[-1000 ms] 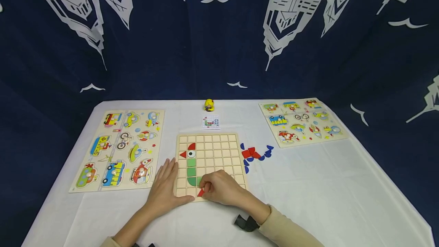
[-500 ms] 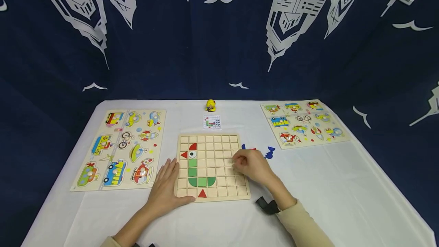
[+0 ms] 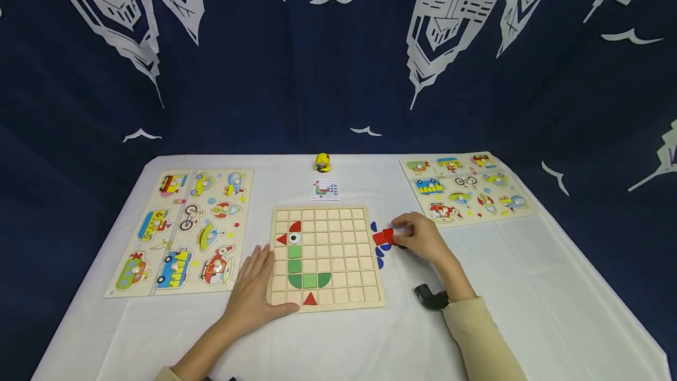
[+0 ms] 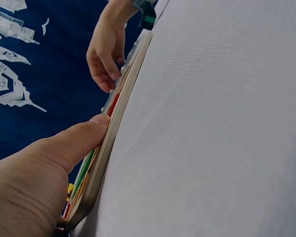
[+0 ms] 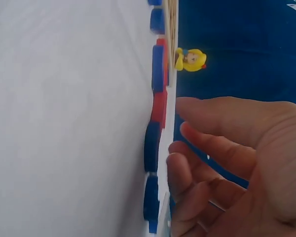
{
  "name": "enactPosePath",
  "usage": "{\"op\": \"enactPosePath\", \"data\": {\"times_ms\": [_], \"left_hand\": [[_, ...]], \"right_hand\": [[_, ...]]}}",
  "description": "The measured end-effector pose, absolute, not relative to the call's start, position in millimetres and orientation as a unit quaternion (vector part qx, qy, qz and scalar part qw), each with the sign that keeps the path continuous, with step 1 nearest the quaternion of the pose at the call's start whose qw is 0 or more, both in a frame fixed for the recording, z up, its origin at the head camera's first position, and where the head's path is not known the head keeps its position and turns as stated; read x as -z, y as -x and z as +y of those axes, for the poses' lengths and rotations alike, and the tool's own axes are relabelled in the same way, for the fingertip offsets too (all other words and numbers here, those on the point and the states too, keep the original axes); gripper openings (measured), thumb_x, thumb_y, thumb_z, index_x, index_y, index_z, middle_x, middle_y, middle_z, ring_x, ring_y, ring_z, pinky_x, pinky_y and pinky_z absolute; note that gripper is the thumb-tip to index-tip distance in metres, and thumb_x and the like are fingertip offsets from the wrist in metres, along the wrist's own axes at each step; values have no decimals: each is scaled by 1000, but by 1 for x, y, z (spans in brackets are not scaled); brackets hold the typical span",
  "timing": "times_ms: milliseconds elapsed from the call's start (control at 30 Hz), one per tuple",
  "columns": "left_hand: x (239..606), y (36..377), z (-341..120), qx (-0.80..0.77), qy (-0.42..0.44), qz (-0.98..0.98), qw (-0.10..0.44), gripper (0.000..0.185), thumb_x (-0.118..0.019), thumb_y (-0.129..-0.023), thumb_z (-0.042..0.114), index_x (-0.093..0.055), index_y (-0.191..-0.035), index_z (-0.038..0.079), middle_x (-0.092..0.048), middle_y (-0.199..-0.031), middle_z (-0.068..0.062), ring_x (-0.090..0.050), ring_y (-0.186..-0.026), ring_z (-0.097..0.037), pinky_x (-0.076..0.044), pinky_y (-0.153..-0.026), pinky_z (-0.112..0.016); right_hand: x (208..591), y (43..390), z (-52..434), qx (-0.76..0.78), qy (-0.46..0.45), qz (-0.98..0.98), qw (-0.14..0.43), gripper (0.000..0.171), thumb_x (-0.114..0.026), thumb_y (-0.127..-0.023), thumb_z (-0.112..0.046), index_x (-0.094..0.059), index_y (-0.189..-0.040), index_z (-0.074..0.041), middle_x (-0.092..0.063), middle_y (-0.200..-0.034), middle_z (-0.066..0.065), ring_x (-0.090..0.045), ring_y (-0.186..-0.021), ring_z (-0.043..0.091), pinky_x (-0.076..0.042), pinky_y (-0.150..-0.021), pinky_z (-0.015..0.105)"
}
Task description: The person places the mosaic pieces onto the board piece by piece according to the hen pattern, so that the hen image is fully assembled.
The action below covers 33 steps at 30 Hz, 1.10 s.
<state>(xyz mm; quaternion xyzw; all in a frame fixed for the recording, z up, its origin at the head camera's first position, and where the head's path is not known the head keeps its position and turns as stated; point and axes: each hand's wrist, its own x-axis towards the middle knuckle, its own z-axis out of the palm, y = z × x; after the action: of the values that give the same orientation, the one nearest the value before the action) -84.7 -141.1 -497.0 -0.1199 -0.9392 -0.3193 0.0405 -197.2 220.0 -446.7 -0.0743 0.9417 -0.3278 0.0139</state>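
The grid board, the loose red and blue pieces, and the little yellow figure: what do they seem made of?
Grid board: probably wood, matte; pale tan face, layered-looking edge in the left wrist view.
Loose red pieces and blue pieces: painted wood or plastic, unclear which; smooth, evenly coloured, thick edges.
Yellow figure: likely moulded plastic, perhaps slightly glossy; rounded shape, bright colours.
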Motion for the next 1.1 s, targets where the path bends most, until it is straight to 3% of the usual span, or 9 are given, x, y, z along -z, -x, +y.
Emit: {"op": "enactPosePath", "data": {"times_ms": [300,567,867,1100], "left_hand": [[495,84,-141,321,119,-939,39,119,-85,-61,55,-33,-147,-9,-22,-161,-21,-13,-150,-39,-12,-119,-57],[496,84,-141,322,119,-938,40,119,-84,-62,55,-32,-147,-9,-22,-161,-21,-13,-150,-39,-12,-120,-55],[497,84,-141,323,120,-938,41,120,-84,-62,56,-31,-148,-9,-21,-161,-21,-12,-150,-40,-12,-120,-57],[497,84,-141,322,119,-938,40,119,-84,-62,55,-32,-148,-9,-21,-161,-21,-12,-150,-39,-12,-120,-56]], "right_hand": [[459,201,217,316,125,940,-3,30,-81,-75,-7,-72,-104,-4,-62,-88,8,-47,-70,15,-39,-60,23],[459,200,218,296,126,947,0,23,-78,-80,-12,-74,-102,-7,-61,-81,4,-47,-68,14,-37,-59,24],[457,200,219,232,133,963,14,17,-72,-87,-16,-76,-103,-13,-63,-82,1,-51,-73,14,-41,-64,27],[453,198,221,224,147,963,17,19,-72,-83,-13,-77,-102,-13,-61,-80,-1,-51,-71,14,-40,-61,27]]}}
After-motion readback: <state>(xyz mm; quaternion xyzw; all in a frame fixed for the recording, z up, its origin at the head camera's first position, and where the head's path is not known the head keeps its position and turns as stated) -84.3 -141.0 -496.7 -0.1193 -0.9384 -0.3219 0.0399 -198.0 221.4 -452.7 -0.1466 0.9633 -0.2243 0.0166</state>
